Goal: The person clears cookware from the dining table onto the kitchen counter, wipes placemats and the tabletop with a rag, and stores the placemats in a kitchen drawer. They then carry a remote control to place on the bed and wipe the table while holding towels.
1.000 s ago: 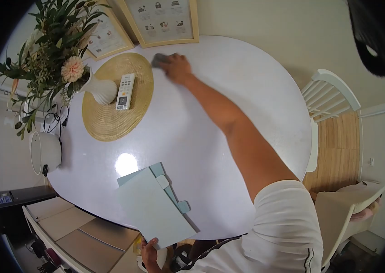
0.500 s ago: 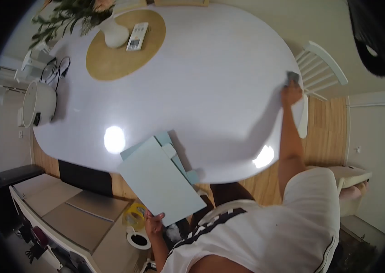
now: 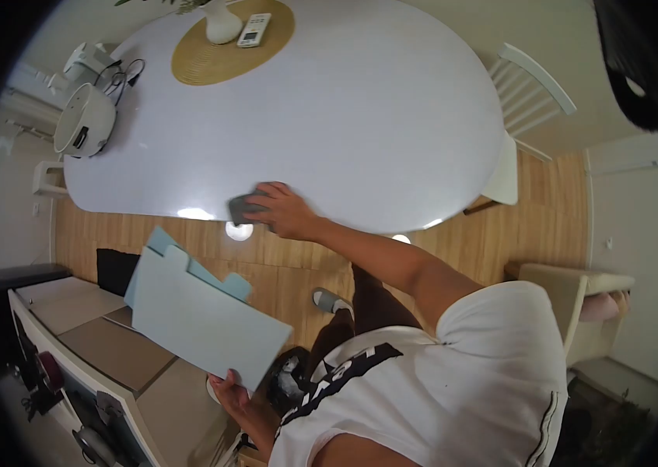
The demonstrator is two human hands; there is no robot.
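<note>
My right hand (image 3: 286, 212) is closed over a grey cloth or sponge (image 3: 245, 208), pressed against the near edge of the white oval table (image 3: 329, 132). Its exact kind is blurred. Down at the left, my left hand (image 3: 236, 397) grips the lower edge of several flat pale blue tabbed sheets (image 3: 201, 311), which look like file folders. They are held tilted, away from the table and over the floor and the low cabinet.
On the table are a white pot (image 3: 86, 121) with cords behind it, and a round woven mat (image 3: 216, 62) carrying a white vase (image 3: 223, 23) and a remote control (image 3: 254, 29). A white chair (image 3: 531, 82) stands at right, a cabinet (image 3: 115, 350) at lower left.
My right hand has swept the grey cloth or sponge from the table's right end to its near edge, leftward. My left hand has moved the blue folders off the table, down and left.
</note>
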